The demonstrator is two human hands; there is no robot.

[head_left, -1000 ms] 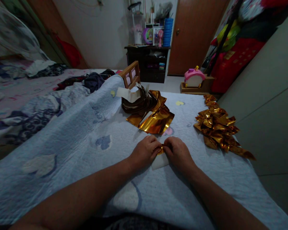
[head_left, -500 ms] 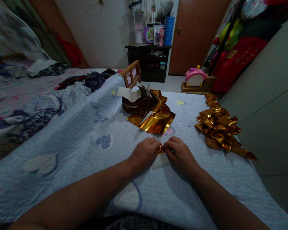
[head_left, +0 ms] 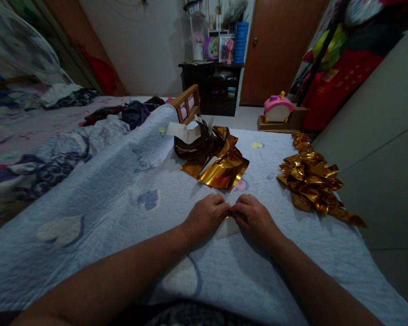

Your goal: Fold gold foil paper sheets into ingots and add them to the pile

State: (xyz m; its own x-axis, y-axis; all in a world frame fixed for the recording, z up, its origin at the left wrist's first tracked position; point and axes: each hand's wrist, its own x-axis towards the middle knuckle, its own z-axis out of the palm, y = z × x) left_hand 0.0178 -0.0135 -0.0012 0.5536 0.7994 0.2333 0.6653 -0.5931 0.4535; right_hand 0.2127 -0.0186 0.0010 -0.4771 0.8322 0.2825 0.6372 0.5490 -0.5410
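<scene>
My left hand point(head_left: 210, 213) and my right hand point(head_left: 255, 215) meet over the bedspread, fingertips pinched close together. Between them is a sheet of gold foil paper point(head_left: 228, 229), its pale back facing up. Both hands grip its far edge, where a thin strip of gold shows; the fingers hide most of that fold. Beyond my hands lies a fanned stack of gold foil sheets point(head_left: 223, 174), some with pale backs showing. Over on the right is a pile of folded gold foil pieces point(head_left: 309, 174).
A light blue quilted bedspread point(head_left: 122, 244) with heart shapes lies under everything. A wooden bed rail point(head_left: 187, 105) stands past the stack. Crumpled bedding point(head_left: 64, 158) is at left, a pale cabinet point(head_left: 381, 149) at right. A pink toy case point(head_left: 278, 108) sits farther back.
My fingertips have drawn closer together along the sheet's far edge, and less gold shows between them. The stack and the pile stay as they were.
</scene>
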